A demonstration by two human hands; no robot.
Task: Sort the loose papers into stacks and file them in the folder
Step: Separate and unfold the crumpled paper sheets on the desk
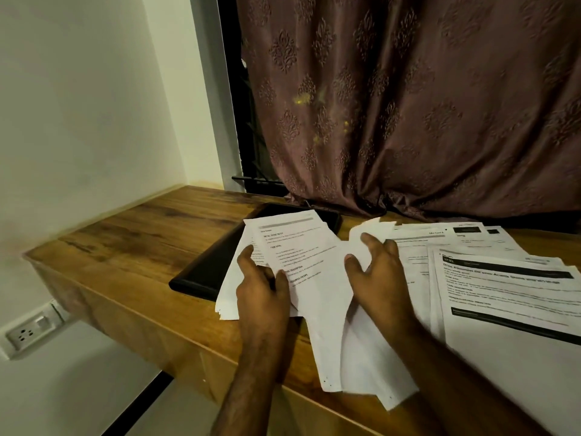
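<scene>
- While both hands work at mid-scene, the left hand (262, 286) lies on a fanned bundle of printed sheets (295, 247), fingers (245, 258) slightly curled over the sheets' left edge, thumb on top; looks like a hold on the bundle, tho the underside is hidden.
- Right hand (379, 272) sits just right of that bundle, fingers spread wide and bent, tips pressing on a loose white sheet (355, 247); can't tell if it pinches anything.
- Black folder (207, 265) lies flat on the tabletop (132, 247), left of centre, its far corner near the curtain; the bundle overlaps its right part.
- More blank sheets (352, 350) lie under both wrists & stick out past the near tabletop edge.
- Right side: a spread of printed pages (503, 291), overlapping, w/ black header bars, reaching from near the curtain to the near right; text too blurred to read.
- Behind: brown patterned curtain (408, 105) bunching onto the far tabletop edge, dark window frame (234, 89) at its left.
- Left: pale wall (88, 105); wall socket (28, 330) low down, below tabletop level.
</scene>
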